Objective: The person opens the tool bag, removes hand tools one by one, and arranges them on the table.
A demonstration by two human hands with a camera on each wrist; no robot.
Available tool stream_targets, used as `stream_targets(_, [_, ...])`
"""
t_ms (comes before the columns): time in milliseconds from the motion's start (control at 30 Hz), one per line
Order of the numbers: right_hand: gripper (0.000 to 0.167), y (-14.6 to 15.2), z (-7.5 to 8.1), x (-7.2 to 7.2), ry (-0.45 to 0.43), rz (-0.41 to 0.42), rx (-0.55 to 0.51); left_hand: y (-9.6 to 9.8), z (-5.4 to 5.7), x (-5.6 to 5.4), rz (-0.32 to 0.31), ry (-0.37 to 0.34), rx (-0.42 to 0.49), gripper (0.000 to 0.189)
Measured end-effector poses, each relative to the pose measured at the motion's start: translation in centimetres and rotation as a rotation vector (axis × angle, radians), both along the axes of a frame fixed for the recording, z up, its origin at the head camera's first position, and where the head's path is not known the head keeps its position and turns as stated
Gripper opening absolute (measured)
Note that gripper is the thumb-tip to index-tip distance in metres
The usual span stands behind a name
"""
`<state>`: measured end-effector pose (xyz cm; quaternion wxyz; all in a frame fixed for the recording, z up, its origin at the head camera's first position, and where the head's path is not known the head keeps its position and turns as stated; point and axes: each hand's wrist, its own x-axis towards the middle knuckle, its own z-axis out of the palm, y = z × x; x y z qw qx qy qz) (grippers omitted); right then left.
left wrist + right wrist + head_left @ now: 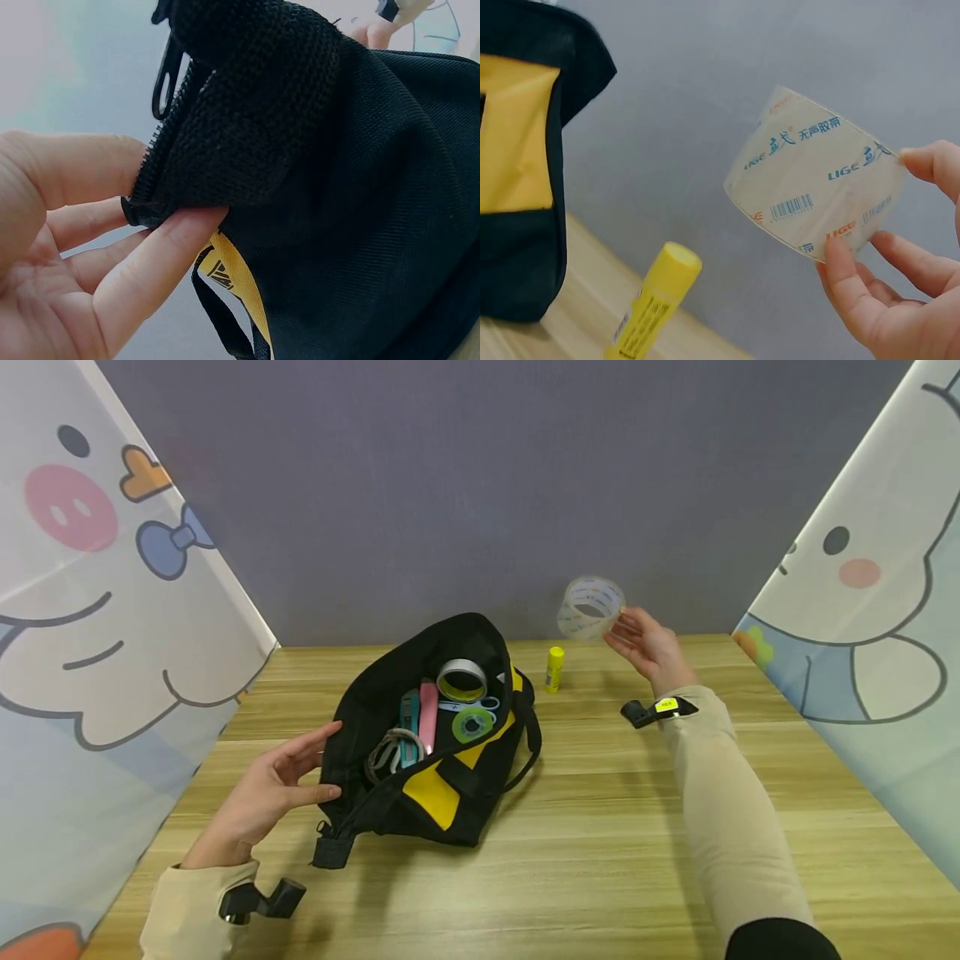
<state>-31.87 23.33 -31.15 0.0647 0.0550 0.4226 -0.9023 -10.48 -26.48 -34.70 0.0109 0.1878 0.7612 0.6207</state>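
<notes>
My right hand (645, 647) pinches a wide roll of clear packing tape (817, 176) by its edges, held up above the table's far side. Blue and orange print shows through the tape. Below it a yellow glue stick (554, 669) stands upright. My left hand (97, 247) pinches the zipped edge of a black and yellow tool bag (457, 827) between thumb and fingers. The bag's mouth gapes, showing a tape roll (448, 686), scissors (491, 702), a green tape roll (472, 724), a pink item (427, 710), a teal cutter (408, 727) and a coiled cable (386, 752).
The wooden table (600, 860) ends at a grey panel (487, 485) at the back. Printed cartoon panels (135, 627) stand on both sides. The bag's black strap loop (534, 735) sticks out toward the right.
</notes>
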Motion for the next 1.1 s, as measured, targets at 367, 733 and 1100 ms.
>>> stream_targets(367, [0.017, 0.3, -3.6, -0.6, -0.076, 0.001, 0.003, -0.1, 0.0, 0.1, -0.007, -0.003, 0.013, 0.076])
stream_targets(733, [0.016, 0.4, -6.1, -0.4, -0.133, -0.011, 0.078, -0.1, 0.0, -0.1, -0.028, 0.010, 0.036, 0.076])
stream_targets(1100, [0.010, 0.8, -7.9, -0.2, -0.187, -0.022, 0.158, -0.1, 0.2, -0.1, 0.020, -0.024, -0.016, 0.077])
